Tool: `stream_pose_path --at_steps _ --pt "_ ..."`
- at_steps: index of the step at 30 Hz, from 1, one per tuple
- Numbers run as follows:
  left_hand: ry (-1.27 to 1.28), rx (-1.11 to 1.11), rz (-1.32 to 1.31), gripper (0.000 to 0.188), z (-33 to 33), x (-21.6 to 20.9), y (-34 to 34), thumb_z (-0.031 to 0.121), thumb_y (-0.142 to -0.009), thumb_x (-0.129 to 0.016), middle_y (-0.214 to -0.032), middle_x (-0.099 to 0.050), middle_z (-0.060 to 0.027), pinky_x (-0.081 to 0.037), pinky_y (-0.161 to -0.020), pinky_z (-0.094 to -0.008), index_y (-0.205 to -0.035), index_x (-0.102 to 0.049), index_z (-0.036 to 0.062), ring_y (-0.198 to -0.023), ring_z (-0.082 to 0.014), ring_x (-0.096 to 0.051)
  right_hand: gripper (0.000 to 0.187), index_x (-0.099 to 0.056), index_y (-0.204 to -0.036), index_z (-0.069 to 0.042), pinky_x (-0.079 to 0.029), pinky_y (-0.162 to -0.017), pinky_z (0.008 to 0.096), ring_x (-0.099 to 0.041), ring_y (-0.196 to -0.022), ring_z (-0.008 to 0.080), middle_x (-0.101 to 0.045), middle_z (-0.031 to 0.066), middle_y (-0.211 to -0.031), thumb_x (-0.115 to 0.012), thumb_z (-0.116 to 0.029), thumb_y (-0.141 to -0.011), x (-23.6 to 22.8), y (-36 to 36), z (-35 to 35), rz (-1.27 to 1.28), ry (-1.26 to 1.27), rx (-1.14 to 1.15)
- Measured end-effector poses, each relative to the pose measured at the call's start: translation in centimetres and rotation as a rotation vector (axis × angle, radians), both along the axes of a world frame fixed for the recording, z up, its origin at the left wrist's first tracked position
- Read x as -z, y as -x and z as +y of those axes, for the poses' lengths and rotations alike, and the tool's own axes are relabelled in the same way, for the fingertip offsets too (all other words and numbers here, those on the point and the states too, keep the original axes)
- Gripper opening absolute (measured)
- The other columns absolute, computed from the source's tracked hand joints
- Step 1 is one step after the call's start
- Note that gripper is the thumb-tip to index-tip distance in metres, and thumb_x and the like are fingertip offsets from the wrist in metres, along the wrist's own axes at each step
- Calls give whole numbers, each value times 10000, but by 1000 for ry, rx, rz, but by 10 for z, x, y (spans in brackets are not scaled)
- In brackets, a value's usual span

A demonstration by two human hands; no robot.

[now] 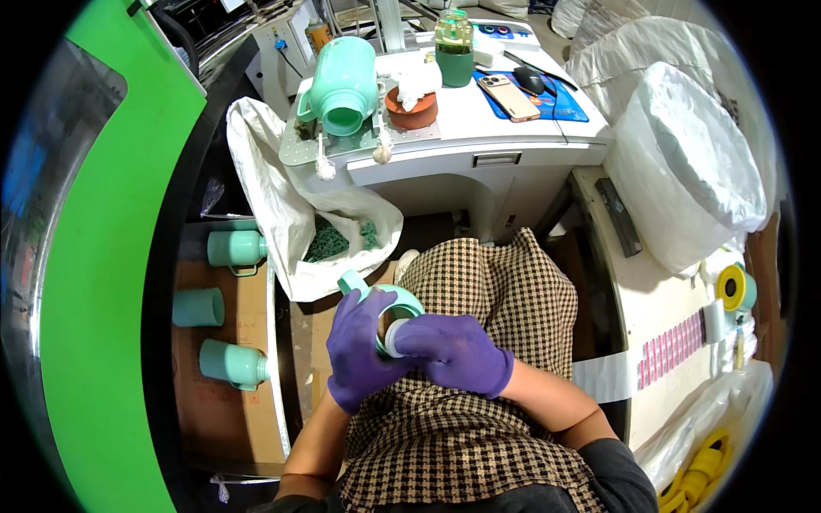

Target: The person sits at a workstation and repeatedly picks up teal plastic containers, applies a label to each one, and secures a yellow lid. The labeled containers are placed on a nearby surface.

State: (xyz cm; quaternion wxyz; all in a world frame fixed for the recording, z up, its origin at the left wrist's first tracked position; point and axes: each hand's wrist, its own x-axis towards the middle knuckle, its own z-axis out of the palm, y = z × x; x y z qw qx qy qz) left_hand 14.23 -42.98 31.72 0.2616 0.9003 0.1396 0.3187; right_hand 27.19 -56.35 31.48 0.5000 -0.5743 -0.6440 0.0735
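Over my lap, my left hand point(363, 350), in a purple glove, is wrapped round a mint-green plastic jug point(409, 301) with a handle. The jug's open end is turned up toward me. My right hand point(460, 352), gloved alike, pinches a small white round piece point(392, 339) at the jug's opening. Whether the piece is inside the rim or just against it, I cannot tell; my fingers hide part of it. A checked brown-and-black apron point(479, 427) covers my lap beneath both hands.
Ahead, a white desk point(419, 154) bears another mint jug point(346, 77), an orange-brown dish point(412, 111), a green bottle point(454, 51) and a phone point(510, 97). A white sack point(256, 145) with green scraps stands front left. Left, a carton point(222, 427) holds mint containers point(229, 361).
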Motion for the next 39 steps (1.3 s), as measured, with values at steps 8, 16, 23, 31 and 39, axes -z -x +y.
stream_pose_path --at_steps 8,16,23,31,39 --pt "-156 57 -3 576 -11 4 -10 269 -662 -845 -1061 -711 -160 -437 -1077 -523 -1149 -672 15 -988 -352 -695 268 -714 -997 -102 -571 -727 373 -701 -821 298 -707 93 -944 -754 -98 -732 5 6 1 -62 201 153" --pt "-203 150 -78 817 -11 24 -9 275 -662 -876 -1159 -686 -167 -412 -1085 -608 -1345 -492 42 -1029 -364 -691 233 -701 -992 -96 -579 -721 381 -707 -818 302 -707 95 -928 -721 -80 -760 1 8 -5 -15 256 176" --pt "-217 148 -52 808 -12 21 -7 268 -671 -877 -1119 -694 -154 -416 -1077 -599 -1338 -480 42 -1009 -371 -693 255 -690 -1037 -85 -579 -764 387 -704 -879 304 -704 110 -988 -687 -41 -786 6 7 -10 -68 306 102" --pt "-232 135 -95 780 -19 28 -3 324 -694 -868 -1120 -700 -173 -439 -1050 -588 -1325 -505 44 -993 -375 -698 276 -668 -1065 -61 -559 -832 407 -684 -921 353 -685 168 -983 -647 4 -797 4 -3 -22 28 406 -127" --pt "-286 120 156 590 -27 26 -3 370 -804 -772 -1236 -660 -194 -369 -1111 -584 -1241 -612 7 -1191 -390 -613 234 -660 -1018 -72 -517 -776 446 -652 -863 345 -663 140 -906 -707 -74 -789 30 23 -33 176 182 60"
